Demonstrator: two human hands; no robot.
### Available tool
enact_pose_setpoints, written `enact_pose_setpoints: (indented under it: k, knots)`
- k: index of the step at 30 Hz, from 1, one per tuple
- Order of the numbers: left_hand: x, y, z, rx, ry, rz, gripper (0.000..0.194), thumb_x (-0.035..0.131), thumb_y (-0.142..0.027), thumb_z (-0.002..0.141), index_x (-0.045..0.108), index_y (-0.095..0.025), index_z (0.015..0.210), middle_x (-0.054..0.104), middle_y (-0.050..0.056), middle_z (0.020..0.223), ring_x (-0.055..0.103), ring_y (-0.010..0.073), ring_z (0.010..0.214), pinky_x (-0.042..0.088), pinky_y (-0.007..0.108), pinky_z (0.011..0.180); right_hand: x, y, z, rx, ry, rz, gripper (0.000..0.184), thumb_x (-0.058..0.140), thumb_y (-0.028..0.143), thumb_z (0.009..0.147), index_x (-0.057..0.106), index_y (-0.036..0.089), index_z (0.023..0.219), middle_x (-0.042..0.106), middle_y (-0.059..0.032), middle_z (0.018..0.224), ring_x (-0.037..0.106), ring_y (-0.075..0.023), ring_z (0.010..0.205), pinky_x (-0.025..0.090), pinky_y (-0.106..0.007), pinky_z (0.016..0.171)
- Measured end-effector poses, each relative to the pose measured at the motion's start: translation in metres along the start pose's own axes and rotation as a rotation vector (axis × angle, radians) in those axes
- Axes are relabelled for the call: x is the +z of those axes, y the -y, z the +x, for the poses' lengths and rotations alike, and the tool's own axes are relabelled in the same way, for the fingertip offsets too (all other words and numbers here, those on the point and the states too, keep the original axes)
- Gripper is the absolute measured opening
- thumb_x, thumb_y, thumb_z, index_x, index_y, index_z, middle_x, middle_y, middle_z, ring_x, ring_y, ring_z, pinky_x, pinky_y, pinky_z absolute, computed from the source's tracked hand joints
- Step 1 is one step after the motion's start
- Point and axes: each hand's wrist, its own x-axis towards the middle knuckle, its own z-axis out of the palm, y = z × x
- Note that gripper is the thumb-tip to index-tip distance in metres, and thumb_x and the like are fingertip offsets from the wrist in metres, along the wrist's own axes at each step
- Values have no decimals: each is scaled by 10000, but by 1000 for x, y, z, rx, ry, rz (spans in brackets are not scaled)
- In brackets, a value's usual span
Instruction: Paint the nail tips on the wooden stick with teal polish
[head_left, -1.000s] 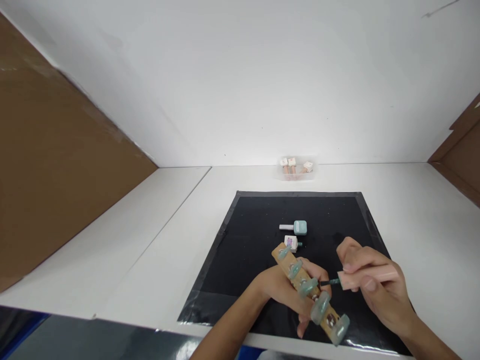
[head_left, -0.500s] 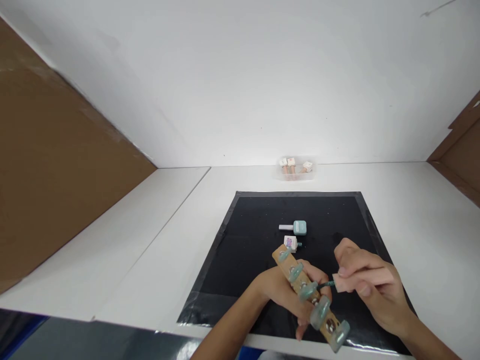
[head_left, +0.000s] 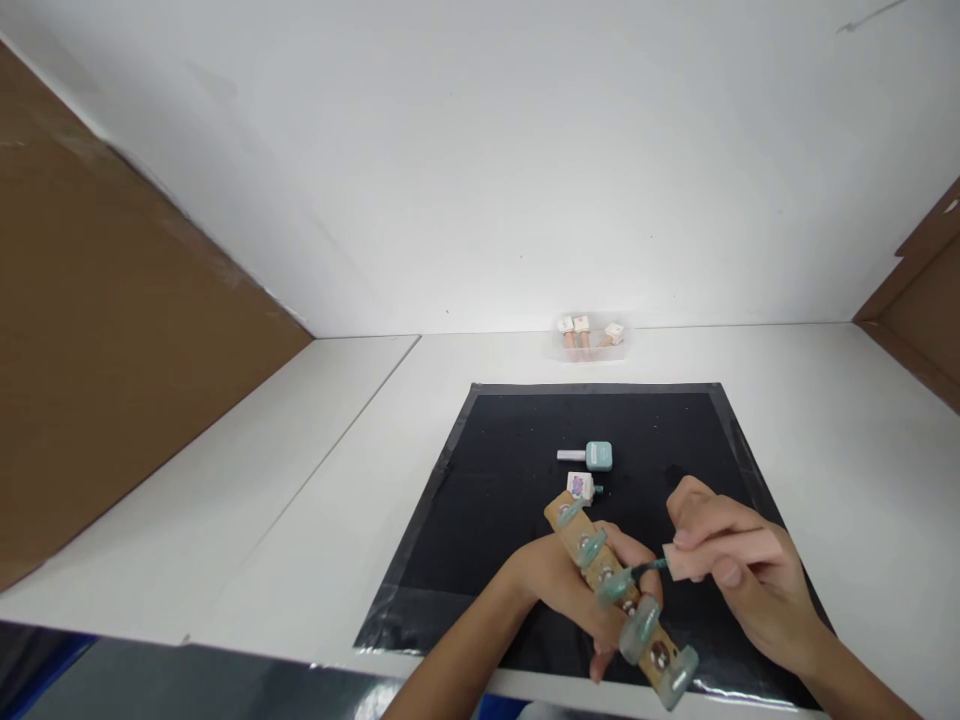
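My left hand [head_left: 574,588] is closed around a wooden nail-tip stand [head_left: 651,640], which slants down to the right above the mat. Several false nails [head_left: 640,628] coated in glittery green stand along it on round metal mounts. Between the thumb and fingers of my right hand [head_left: 750,570] is a nail polish brush [head_left: 720,556] with a pale pink handle. Its dark green bristles touch the middle nail. Just behind the stand lies a white polish bottle [head_left: 580,487] on its side, its neck stained green. A teal bottle with a white cap [head_left: 598,456] lies farther back.
A black mat [head_left: 517,430] with taped edges covers part of the white table [head_left: 345,500]. At the back wall stands a clear plastic box [head_left: 590,345] holding several pink-and-white bottles. Brown boards [head_left: 112,330] rise at both sides.
The brush tip has shifted very slightly on the middle nail. Both hands otherwise hold nearly the same position, and the bottles lie where they were.
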Motion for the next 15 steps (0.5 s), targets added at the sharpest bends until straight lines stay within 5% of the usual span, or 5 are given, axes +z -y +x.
enact_pose_setpoints:
  k: [15]
  knots:
    - [-3,3,-1,16,4,10,522,855,-464,438,595,-96,703,599,-10,569,564,103,413,491,194,356,1,-1,0,-3,-59,30,269,533,445,897,718,260,834,624,-30,585,512,-169,593,452,-291,504]
